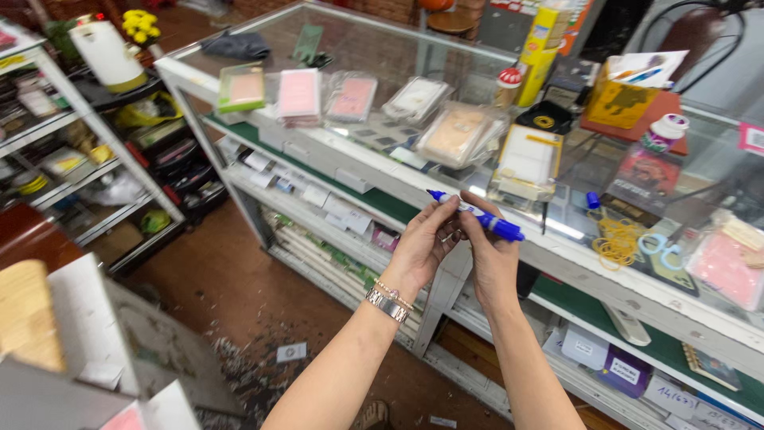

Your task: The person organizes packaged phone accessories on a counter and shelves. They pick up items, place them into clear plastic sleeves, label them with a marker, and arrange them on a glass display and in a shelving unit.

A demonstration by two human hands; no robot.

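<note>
Nearest the camera, two bare forearms rise from the bottom edge and meet over the front of a glass display counter (263,103). The left hand (422,247) wears a metal watch (387,305) and a thin bracelet at the wrist; its fingers curl up and pinch one blue marker (477,216) near the uncapped tip, which points left. The right hand (493,259) closes around the marker's barrel from beneath, thumb on top. Both hands grasp the single marker, holding it level just above the counter's front rail.

Below them lie a brown floor with scattered debris and one small white tag (291,351). At lower left, pale cardboard boxes crowd the corner.

On the glass top, just right of the hands, sit one small blue cap (593,200), a loose heap of yellow rubber bands (617,241) and one pair of light-blue-handled scissors (659,244). Further right lies a pink packet in clear wrap (726,267). Behind the marker stands a flat white package with a yellow border (527,159).

Farther back, a row of flat phone-case packages runs along the glass: one green-edged, two pink, one clear and one tan. To their right stand a small bottle with a red-and-white cap (508,86), a tall yellow box (539,48) and an open yellow carton holding papers and pens (629,95).

Inside the counter, the green-lined shelves carry small white labelled boxes. At far left, a metal rack holds a white appliance (107,54) and yellow flowers (141,24).
</note>
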